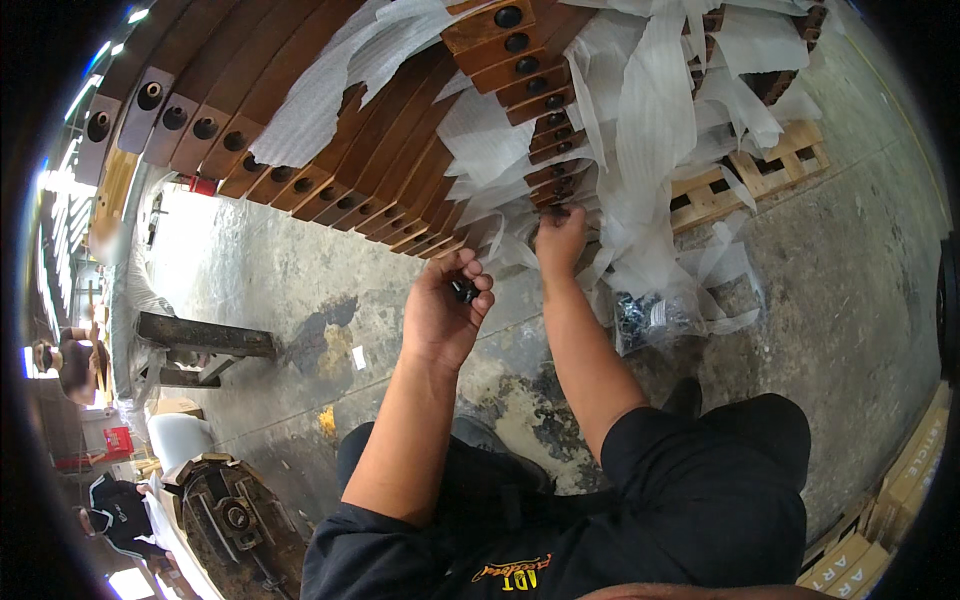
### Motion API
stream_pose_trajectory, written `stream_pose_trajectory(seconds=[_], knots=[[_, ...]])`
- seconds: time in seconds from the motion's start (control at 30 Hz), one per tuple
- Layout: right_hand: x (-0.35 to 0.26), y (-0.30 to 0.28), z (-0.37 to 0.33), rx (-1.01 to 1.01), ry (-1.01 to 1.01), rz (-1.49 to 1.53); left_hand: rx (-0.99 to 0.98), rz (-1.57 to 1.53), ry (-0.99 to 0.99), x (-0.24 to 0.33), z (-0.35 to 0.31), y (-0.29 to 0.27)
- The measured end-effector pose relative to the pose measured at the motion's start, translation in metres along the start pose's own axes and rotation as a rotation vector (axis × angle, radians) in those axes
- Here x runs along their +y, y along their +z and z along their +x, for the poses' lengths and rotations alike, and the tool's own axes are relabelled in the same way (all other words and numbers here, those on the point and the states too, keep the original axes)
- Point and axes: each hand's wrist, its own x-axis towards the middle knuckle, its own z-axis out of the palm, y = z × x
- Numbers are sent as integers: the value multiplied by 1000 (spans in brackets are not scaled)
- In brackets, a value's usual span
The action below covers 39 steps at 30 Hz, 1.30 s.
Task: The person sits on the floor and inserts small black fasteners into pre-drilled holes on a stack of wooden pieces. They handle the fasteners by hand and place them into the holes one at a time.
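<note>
My left hand (446, 312) is curled, palm up, around a few small black plugs (464, 291). It is just below the lower ends of a row of stacked brown wooden legs (330, 195), whose ends show round holes. My right hand (560, 243) reaches to the bottom of a second stack of wooden legs (490, 45), its fingers pinched at the lowest visible end. Whatever is between those fingertips is mostly hidden. Round black caps (527, 65) fill the ends of this second stack.
White foam sheets (645, 120) hang between and over the wood. A clear plastic bag (650, 315) of small dark parts lies on the concrete floor near my foot. There are a wooden pallet (775, 165), a dark metal beam stand (205, 335) and cardboard boxes (850, 570). Another person (120, 510) is at far left.
</note>
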Motion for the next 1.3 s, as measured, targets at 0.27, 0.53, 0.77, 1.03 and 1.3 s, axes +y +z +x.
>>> stream_pose_trajectory(seconds=[0.27,0.53,0.77,1.03,1.3], knots=[[-8,-16,11,-93,45,-2,-30,-19,28,2,-3,-4],[-6,-17,20,-78,-47,-52,-53,-11,49,-2,3,-4],[-2,-21,23,-123,-38,-107,-99,-62,26,-2,0,4],[-5,-17,22,-114,-52,-133,-139,-99,1,-2,2,-2],[13,-18,45,-129,25,-15,-160,-72,28,-7,2,14]])
